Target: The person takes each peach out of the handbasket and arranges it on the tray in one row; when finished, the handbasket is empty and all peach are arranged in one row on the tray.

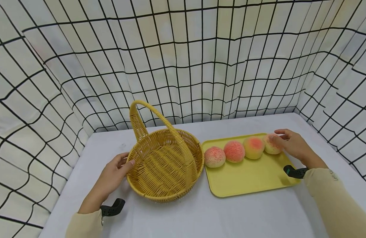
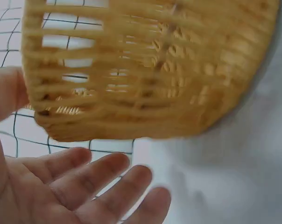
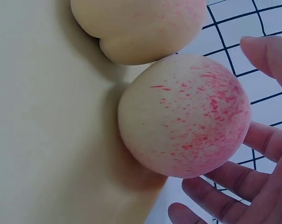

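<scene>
A yellow wicker basket [image 1: 162, 165] with a tall arched handle [image 1: 168, 122] stands on the white-covered table. At its left rim is my left hand [image 1: 116, 172], thumb over the rim. The left wrist view shows those fingers [image 2: 117, 186] extended and apart from the woven wall [image 2: 145, 70]. Several peaches lie in a row on a yellow tray [image 1: 245, 181]. My right hand [image 1: 296, 145] is at the rightmost peach [image 1: 272, 144]. In the right wrist view, its fingers [image 3: 229, 182] spread behind that red-speckled peach [image 3: 183, 116], while the thumb [image 3: 267, 56] stands away from it.
The tray is just right of the basket. Three other peaches, one pink-speckled [image 1: 214, 157], one pink [image 1: 234, 151] and one yellow-red [image 1: 253, 147], sit along its far side. Black netting [image 1: 201, 66] over white cloth walls the table's back and sides.
</scene>
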`<move>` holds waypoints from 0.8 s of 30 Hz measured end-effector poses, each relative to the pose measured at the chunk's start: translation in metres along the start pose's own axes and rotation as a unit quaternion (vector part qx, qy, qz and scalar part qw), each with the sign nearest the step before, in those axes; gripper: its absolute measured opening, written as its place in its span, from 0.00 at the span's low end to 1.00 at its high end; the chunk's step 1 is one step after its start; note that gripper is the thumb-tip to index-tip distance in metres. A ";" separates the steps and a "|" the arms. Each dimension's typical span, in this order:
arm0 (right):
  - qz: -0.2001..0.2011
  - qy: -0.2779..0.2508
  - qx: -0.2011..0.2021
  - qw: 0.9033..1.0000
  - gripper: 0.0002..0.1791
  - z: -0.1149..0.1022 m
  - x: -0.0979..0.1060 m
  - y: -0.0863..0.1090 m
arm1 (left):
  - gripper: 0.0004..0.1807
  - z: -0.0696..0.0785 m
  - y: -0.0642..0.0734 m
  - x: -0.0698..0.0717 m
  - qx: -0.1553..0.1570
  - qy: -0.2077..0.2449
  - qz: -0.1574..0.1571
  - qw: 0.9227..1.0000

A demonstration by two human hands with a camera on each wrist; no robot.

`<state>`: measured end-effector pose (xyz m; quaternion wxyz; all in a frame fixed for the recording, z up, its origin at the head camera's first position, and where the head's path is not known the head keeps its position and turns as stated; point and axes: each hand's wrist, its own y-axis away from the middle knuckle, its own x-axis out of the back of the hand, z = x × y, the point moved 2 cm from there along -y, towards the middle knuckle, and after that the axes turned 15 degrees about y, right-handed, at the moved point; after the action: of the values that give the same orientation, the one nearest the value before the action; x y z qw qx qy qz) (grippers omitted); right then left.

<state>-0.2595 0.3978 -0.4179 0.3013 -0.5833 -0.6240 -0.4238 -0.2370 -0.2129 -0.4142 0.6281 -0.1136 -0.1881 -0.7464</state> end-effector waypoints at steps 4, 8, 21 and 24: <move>-0.005 0.030 -0.002 1.000 0.52 -0.002 0.010 -0.004 | 0.49 0.019 -0.011 0.006 -0.038 -0.093 0.014 0.995; -0.005 0.075 -0.001 0.997 0.54 -0.004 0.020 -0.011 | 0.51 0.038 -0.022 0.011 -0.085 -0.180 0.049 0.979; 0.024 0.155 -0.002 0.988 0.62 -0.016 0.055 -0.037 | 0.59 0.072 -0.082 0.022 -0.113 -0.259 0.064 0.957; 0.036 0.166 -0.002 0.985 0.61 -0.026 0.058 -0.042 | 0.60 0.077 -0.093 0.018 -0.109 -0.248 0.059 0.961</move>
<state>-0.3116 0.4042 -0.3625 0.4147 -0.5278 -0.5429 -0.5047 -0.3371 -0.1839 -0.3504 0.5887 -0.3735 -0.2484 -0.6724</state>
